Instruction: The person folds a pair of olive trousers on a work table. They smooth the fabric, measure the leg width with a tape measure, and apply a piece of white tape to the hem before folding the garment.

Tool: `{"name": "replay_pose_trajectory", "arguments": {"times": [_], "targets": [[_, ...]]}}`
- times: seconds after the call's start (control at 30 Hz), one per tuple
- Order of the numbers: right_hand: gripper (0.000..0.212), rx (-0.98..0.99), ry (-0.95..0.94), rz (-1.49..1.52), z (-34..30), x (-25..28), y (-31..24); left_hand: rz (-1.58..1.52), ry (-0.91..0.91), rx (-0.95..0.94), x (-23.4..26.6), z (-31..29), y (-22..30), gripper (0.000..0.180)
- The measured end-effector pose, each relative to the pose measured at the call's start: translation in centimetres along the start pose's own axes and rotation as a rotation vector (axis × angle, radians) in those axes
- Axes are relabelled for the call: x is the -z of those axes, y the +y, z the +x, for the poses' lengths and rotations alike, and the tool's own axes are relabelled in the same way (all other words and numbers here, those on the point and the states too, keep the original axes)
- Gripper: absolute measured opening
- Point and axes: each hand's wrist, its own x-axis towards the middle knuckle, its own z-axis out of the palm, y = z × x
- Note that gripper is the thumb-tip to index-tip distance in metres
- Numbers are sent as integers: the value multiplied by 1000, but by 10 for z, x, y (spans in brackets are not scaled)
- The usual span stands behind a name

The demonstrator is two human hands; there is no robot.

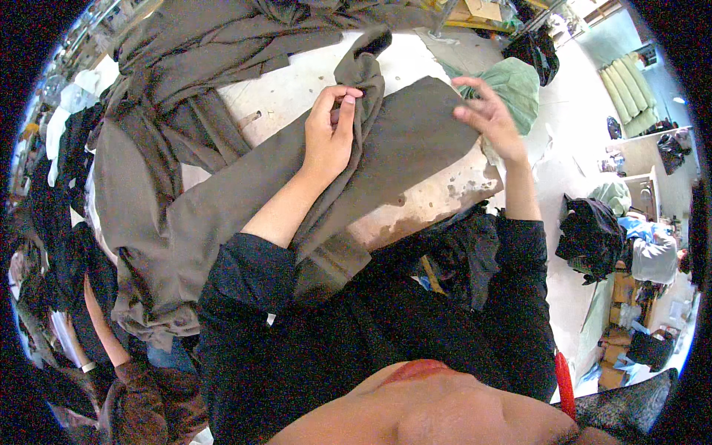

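Note:
A dark grey-brown garment (419, 137), long and tube-shaped like a trouser leg, lies across the worn white table (437, 193). My left hand (330, 133) is closed, its thumb and fingers pinching a gathered fold of this cloth near the middle. Just past the garment's right end, my right hand (493, 122) is raised with its fingers apart and holds nothing. Whether its fingertips touch the cloth edge I cannot tell. More of the garment hangs in loose folds toward my body on the left.
More dark cloth (215, 37) is heaped along the table's far side. Beyond my right hand sits a green cloth bundle (512, 89). A co-worker's forearm (104, 322) shows at lower left. Black bundles (589, 233) lie on the right, near another person in grey (654, 256).

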Motion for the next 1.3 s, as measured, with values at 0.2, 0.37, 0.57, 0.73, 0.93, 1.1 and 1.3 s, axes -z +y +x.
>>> {"name": "replay_pose_trajectory", "arguments": {"times": [0.2, 0.37, 0.57, 0.73, 0.93, 1.1, 1.3], "targets": [[21, 90, 466, -220, 26, 32, 18, 303, -355, -229, -6, -10, 8, 18], [35, -91, 58, -525, 52, -31, 8, 201, -361, -139, -9, -11, 12, 17], [36, 656, -23, -818, 14, -91, -51, -236, -99, 196, 8, 4, 20, 24], [31, 424, 91, -220, -18, -112, -48, -3, 8, 86, 10, 8, 20, 27], [18, 388, 178, -149, -5, -90, -40, -63, 140, -126, 6, 9, 22, 33], [7, 317, 392, 107, -3, -66, -45, 165, -157, -242, 17, 16, 35, 31], [16, 433, 307, -126, -29, -53, -51, 318, -198, -185, 26, 28, 56, 19]]}}
